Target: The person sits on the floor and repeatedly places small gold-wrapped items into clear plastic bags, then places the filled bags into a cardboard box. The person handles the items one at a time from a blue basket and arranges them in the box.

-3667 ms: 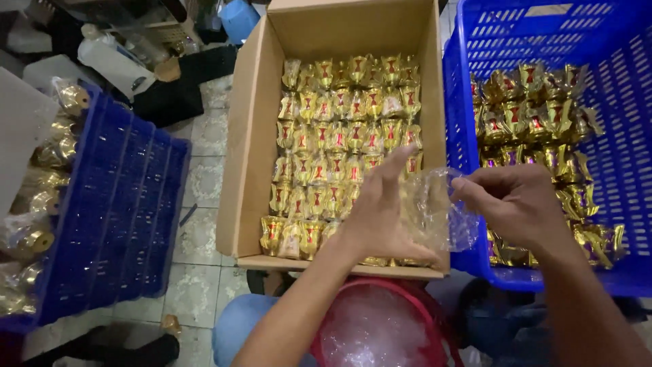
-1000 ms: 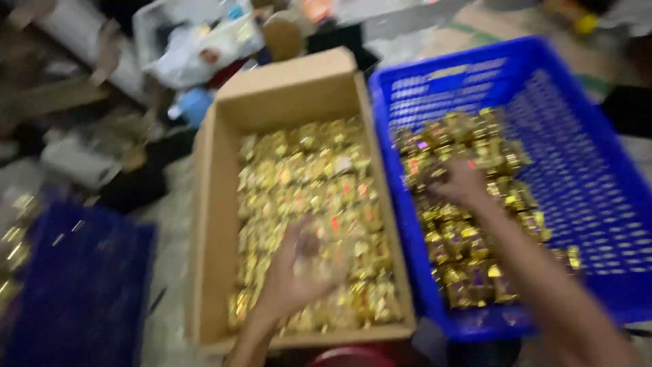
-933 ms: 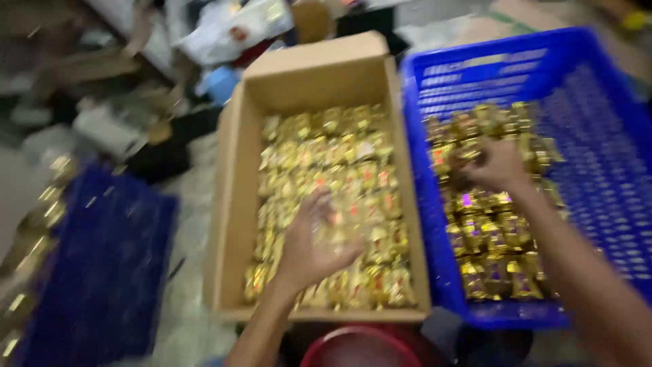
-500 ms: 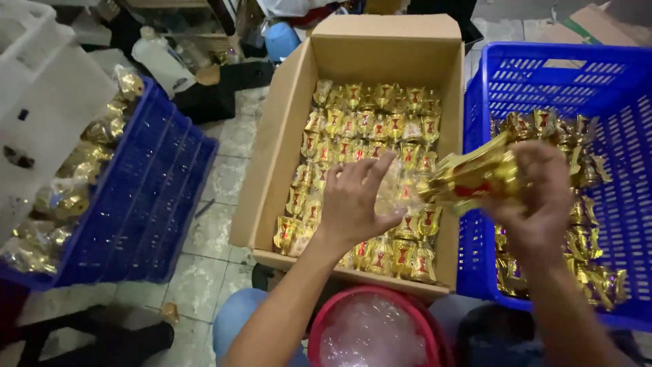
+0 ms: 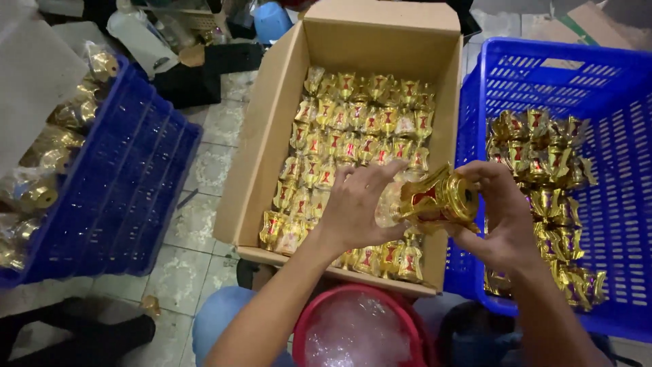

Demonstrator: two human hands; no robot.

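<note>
While the cardboard box (image 5: 272, 136) is sitting full below, the left hand (image 5: 356, 204) and right hand (image 5: 499, 217) are both curling around one shiny gold cup (image 5: 435, 198), holding it above the box's edge.

Both hands on one gold-and-red cup (image 5: 438, 199): right hand (image 5: 499, 217) grips it sideways, left hand (image 5: 356, 204) fingers its clear wrap, above cardboard box (image 5: 261, 146) of packed cups, blue crate (image 5: 621, 88) alongside.
</note>
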